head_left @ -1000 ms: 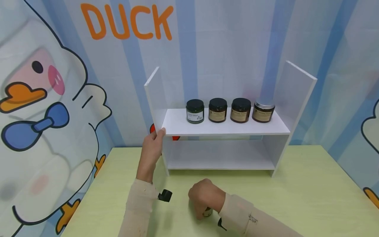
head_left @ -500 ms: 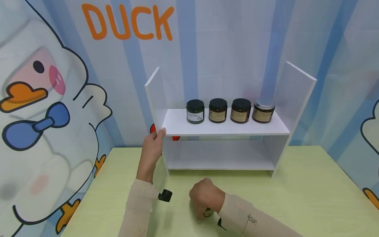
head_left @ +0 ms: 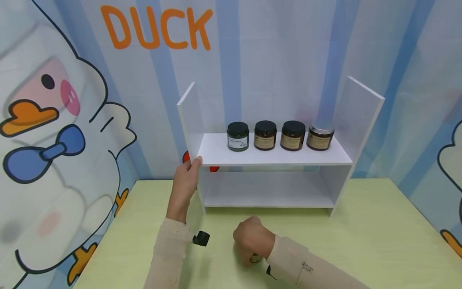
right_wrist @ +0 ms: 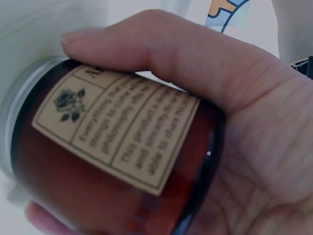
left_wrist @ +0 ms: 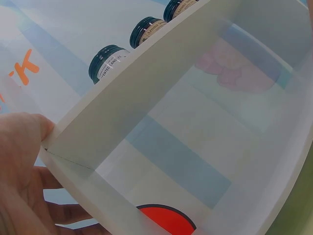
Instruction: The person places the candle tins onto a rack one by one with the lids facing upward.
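My left hand [head_left: 183, 184] grips the left side panel of a white two-tier shelf [head_left: 216, 157] where the upper board meets it. In the left wrist view the thumb [left_wrist: 36, 125] lies at that corner and the other fingers reach behind the panel. Low at the front, my right hand [head_left: 252, 237] holds an amber glass candle jar [right_wrist: 93, 171] with a tan rose label. Its silvery rim faces left in the right wrist view. From the head view the hand hides most of this jar [head_left: 256, 259].
On the upper board stand a dark jar with a white label [head_left: 238, 137], two black-lidded jars [head_left: 265, 135] with tan labels and a silver-lidded amber jar [head_left: 320, 137]. The shelf stands on a pale green table [head_left: 379, 241] before a duck-print backdrop [head_left: 281, 48].
My right hand, with the candle jar, has shifted very slightly to the right. My left hand keeps its grip on the shelf panel, and the jars on the board stay in place.
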The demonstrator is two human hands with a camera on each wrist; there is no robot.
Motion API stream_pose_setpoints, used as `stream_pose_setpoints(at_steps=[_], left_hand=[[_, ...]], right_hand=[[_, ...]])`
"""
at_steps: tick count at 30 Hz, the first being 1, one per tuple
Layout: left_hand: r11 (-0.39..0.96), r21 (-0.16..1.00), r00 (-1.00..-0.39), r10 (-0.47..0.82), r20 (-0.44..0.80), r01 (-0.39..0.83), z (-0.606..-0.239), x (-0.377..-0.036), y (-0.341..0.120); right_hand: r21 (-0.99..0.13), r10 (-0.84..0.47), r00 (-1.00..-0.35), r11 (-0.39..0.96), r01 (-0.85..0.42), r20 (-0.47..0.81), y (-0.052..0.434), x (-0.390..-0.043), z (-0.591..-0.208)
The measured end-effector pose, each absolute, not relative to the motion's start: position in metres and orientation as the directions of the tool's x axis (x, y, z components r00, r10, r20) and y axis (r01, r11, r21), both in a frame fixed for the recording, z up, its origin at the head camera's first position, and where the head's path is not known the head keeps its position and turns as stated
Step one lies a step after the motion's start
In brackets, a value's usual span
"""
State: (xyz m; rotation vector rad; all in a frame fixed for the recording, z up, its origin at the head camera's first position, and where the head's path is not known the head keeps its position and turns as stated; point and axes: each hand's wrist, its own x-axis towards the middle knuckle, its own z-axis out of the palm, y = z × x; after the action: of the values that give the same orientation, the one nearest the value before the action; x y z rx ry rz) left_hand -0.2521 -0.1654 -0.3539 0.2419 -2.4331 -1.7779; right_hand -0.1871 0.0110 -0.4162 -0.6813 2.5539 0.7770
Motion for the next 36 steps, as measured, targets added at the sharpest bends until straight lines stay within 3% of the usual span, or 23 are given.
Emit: stream_pose_setpoints(at_steps=[17,27,36], left_hand=[[0.303,0.950,-0.979,-0.203,-0.007,-0.070,-0.352,-0.251,-0.165],[0.301,0.952,-0.979,-0.203,0.000,-0.062,-0.351,-0.250,-0.165],[0.291,0.955,-0.982,-0.191,0.000,-0.057,-0.352,-0.251,-0.166]], right_hand=[[0.201,-0.501,-0.784,0.781,-0.592,-0.367,0.041,-0.187,-0.415],[0.017,-0.568,-0.737,0.788,-0.616,-0.366,0.061,-0.193,-0.412],[-0.143,-0.642,-0.722,0.765,-0.629,-0.260,0.075,-0.195,-0.419]])
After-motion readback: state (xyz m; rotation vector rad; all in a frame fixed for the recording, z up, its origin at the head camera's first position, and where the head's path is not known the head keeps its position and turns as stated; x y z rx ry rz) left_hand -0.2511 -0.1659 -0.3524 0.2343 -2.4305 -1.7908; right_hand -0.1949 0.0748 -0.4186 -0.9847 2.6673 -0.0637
